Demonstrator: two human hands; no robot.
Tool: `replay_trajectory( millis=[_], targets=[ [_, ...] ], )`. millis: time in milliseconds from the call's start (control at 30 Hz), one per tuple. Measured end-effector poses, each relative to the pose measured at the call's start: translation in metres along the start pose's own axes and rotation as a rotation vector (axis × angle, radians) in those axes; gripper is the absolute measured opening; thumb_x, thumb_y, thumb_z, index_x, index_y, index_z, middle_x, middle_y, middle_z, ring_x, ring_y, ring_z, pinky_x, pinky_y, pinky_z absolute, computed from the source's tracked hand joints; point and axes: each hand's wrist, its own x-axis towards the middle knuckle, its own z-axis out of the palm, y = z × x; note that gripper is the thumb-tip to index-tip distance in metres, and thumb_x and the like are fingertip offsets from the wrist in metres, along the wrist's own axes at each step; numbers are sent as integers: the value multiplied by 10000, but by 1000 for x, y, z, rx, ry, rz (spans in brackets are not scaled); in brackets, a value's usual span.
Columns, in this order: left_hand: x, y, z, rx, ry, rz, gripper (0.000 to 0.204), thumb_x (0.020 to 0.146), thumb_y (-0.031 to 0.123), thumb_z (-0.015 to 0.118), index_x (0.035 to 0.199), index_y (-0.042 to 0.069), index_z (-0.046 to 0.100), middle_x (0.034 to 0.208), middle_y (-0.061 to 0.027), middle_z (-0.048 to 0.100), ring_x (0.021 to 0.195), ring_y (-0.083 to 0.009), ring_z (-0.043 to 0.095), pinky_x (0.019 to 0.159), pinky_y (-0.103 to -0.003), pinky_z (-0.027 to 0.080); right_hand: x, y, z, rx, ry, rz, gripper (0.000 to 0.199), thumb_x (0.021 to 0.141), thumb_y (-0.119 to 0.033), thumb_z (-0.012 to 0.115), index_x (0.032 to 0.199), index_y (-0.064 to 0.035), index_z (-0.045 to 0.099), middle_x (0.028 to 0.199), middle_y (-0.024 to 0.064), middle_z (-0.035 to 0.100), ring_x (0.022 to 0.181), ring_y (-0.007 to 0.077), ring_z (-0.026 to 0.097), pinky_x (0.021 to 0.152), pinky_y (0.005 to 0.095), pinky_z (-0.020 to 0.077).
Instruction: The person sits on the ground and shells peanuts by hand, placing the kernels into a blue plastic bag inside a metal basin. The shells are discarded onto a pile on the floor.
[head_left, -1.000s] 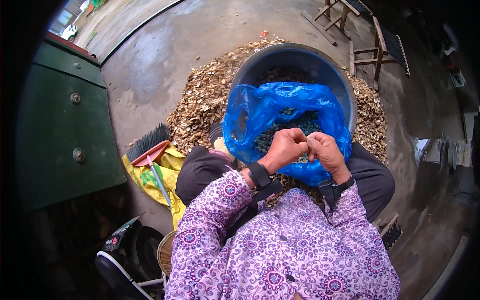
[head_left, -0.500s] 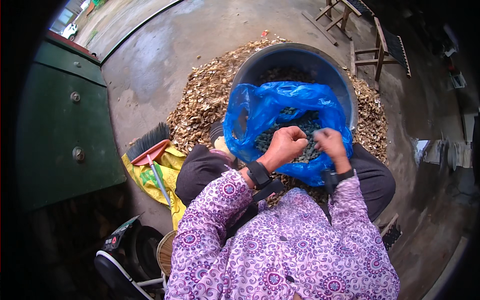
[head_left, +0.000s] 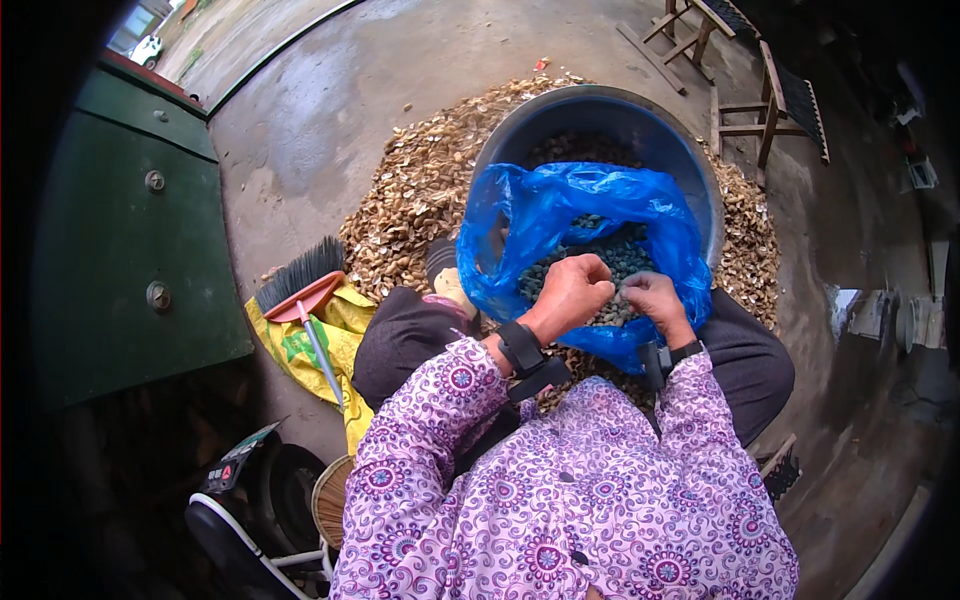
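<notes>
Kernels (head_left: 625,256), too many for counting, are filling one blue bag (head_left: 640,187) in my head view, and the bag is sitting partly inside one basin (head_left: 712,190). My two hands, left (head_left: 572,292) and right (head_left: 656,298), are hovering close together over the kernels, fingers bending inward; I cannot tell whether either is grasping anything. One heap of shells (head_left: 425,185) is surrounding the basin. One broom (head_left: 305,295) is lying on one yellow sack (head_left: 283,338).

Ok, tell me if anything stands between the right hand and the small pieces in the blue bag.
Nothing visible does: the right hand is over the open mouth of the blue bag, small pieces showing beyond it, and the left hand is alongside.
</notes>
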Motion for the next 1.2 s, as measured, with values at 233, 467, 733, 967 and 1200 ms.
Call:
replay_trajectory(
  millis=[233,467,733,967,1200],
  targets=[
    [-3,0,5,-79,-111,-3,267,704,231,648,817,-4,589,727,-89,603,659,-141,569,602,-271,458,-39,-50,2,433,-237,-132,211,716,-108,630,889,2,581,727,39,598,588,75,513,532,182,404],
    [-3,7,2,-432,-199,-136,183,723,109,635,842,-6,555,687,-52,570,595,-95,540,508,-223,440,-45,-60,1,326,-215,-165,171,751,-127,595,866,-1,610,729,15,588,602,59,494,554,181,397],
    [-5,15,0,-432,-206,-174,199,728,120,607,849,-20,534,675,-78,575,556,-111,555,481,-222,448,-45,-61,2,187,-216,-220,175,774,-130,582,885,4,601,722,7,582,601,54,515,548,182,422],
    [-6,15,1,-388,-241,-134,194,711,112,599,814,-32,521,645,-89,575,560,-130,577,474,-226,458,-53,-72,1,19,-233,-226,139,758,-106,556,832,5,597,676,2,562,567,47,499,520,184,412],
    [-6,15,-2,-401,-247,-161,162,670,72,611,768,-31,534,618,-87,566,544,-135,570,481,-243,465,-62,-77,12,-63,-102,-317,120,733,-87,562,771,16,613,643,18,574,568,62,500,499,211,406]
  ],
)
